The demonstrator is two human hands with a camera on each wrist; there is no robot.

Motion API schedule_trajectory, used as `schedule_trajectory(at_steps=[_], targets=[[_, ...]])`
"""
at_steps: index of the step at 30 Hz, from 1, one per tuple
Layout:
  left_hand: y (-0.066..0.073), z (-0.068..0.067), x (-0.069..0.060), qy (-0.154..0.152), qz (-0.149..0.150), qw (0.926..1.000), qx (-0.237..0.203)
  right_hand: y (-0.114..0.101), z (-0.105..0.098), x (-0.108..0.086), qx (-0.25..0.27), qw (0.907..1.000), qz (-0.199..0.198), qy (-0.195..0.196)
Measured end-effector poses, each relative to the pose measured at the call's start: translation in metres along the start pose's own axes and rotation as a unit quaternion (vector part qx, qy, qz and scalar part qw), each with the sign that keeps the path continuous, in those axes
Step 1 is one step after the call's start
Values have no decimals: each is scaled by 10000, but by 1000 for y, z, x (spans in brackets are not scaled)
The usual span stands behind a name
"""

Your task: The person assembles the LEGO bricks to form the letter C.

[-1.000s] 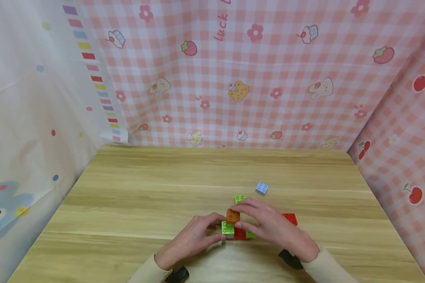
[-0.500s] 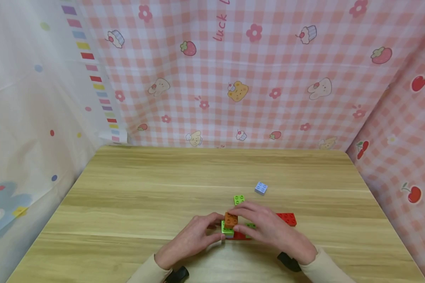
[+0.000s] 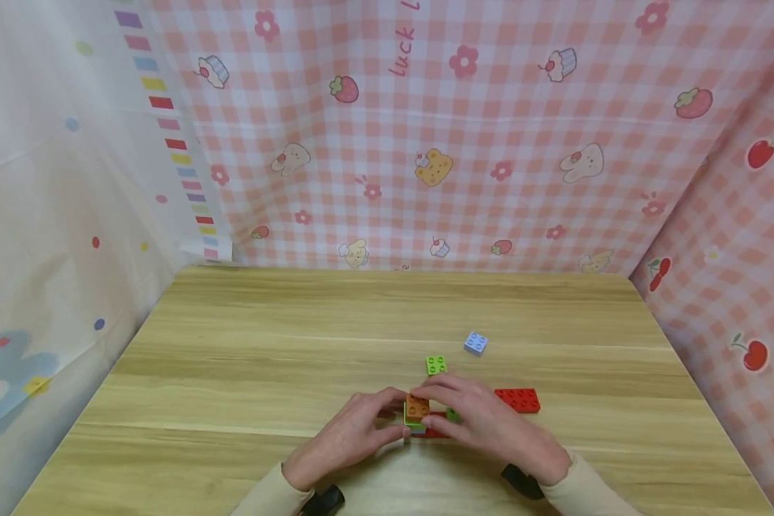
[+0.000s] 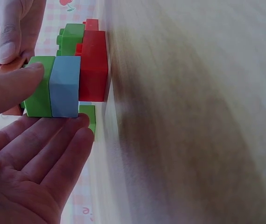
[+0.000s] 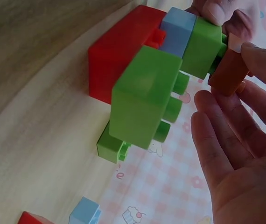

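Note:
An orange brick is pinched between the thumb and fingers of my right hand. It is slightly tilted over the studs of a green brick, some of which show between the two. Under that green brick sits a light blue brick, on the left end of a long red brick. My left hand holds the green and blue stack from the left, thumb on the near side and fingers behind. Another green brick stands on the red brick's right part, partly hidden by my right hand in the head view.
Behind the hands lies a loose green brick, with a loose light blue brick farther back. A second red brick lies right of the build, partly behind my right hand. Patterned cloth hangs at the wooden table's back edge.
My right hand has moved left and slightly down with the orange brick, bringing it over the green brick of the stack. My left hand has stayed in place.

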State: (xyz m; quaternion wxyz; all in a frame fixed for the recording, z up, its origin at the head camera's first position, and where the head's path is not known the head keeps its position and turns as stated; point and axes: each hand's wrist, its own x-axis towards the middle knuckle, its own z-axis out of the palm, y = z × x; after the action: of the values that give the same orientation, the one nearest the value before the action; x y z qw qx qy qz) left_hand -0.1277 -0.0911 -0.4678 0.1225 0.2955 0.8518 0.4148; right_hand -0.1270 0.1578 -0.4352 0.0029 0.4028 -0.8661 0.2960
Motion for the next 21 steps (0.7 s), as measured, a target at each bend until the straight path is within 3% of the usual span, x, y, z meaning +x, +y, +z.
schedule_trajectory(at_steps=[12, 21], targets=[[-1, 1, -1, 99, 74, 9999, -62, -5, 6, 2, -97, 9996, 282, -23], [-2, 1, 0, 107, 261, 9995, -153, -4, 6, 3, -44, 9998, 177, 17]])
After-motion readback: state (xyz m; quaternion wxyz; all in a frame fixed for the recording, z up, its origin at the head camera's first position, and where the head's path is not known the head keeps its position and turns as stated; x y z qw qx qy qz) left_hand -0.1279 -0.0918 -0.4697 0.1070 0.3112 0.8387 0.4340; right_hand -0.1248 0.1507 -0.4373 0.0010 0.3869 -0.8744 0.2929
